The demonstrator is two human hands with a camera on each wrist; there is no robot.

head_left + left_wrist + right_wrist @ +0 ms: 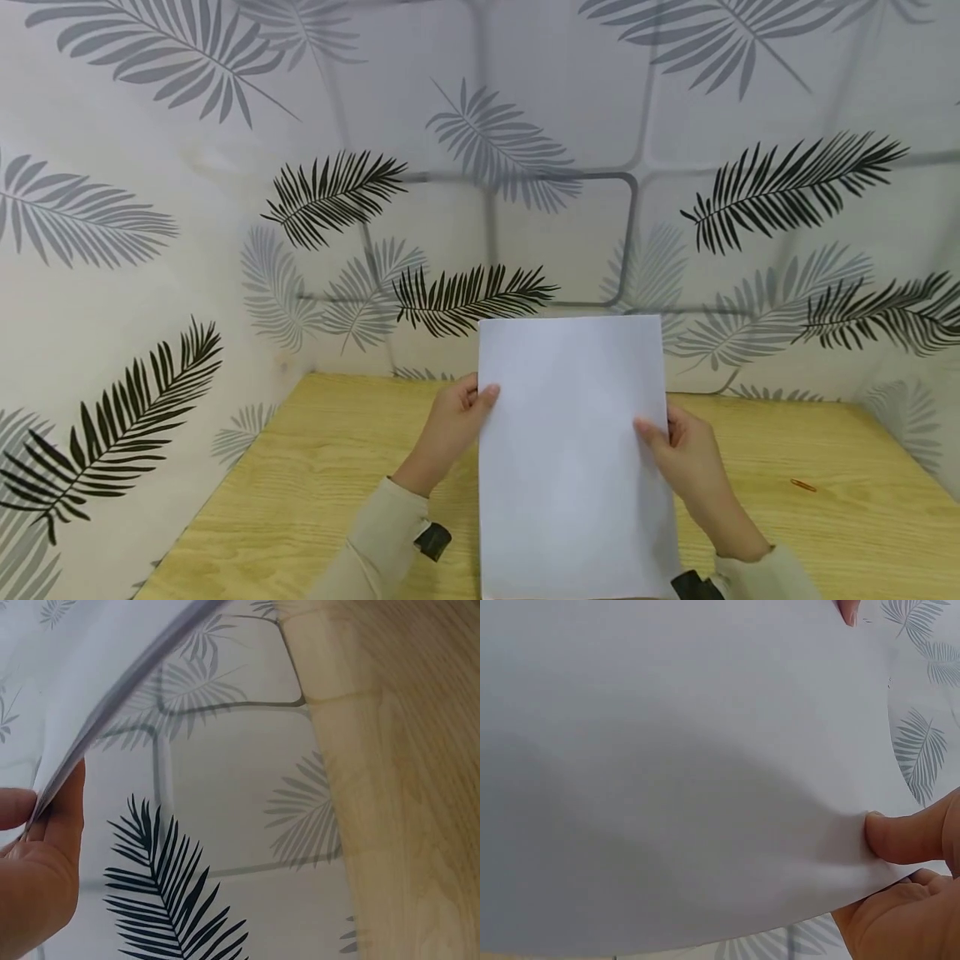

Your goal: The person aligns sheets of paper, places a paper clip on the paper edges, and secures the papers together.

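A stack of white paper (573, 458) stands upright over the table, held between both hands, its blank face toward me. At its left edge, near the top, my left hand (450, 425) pinches it, thumb in front and fingers behind. Lower on the right edge my right hand (690, 458) grips it the same way. The left wrist view shows the layered edge of the paper stack (124, 682) running up from the left hand (45, 877). In the right wrist view the paper (690, 772) bends slightly by the right thumb (907, 836).
An orange paper clip (803, 485) lies on the wood-grain table (330, 467), right of the paper. Behind the table rises a pale wall covering (525, 242) with feather-like leaves. Each wrist wears a dark strap-like device (432, 542) over a beige sleeve (378, 537).
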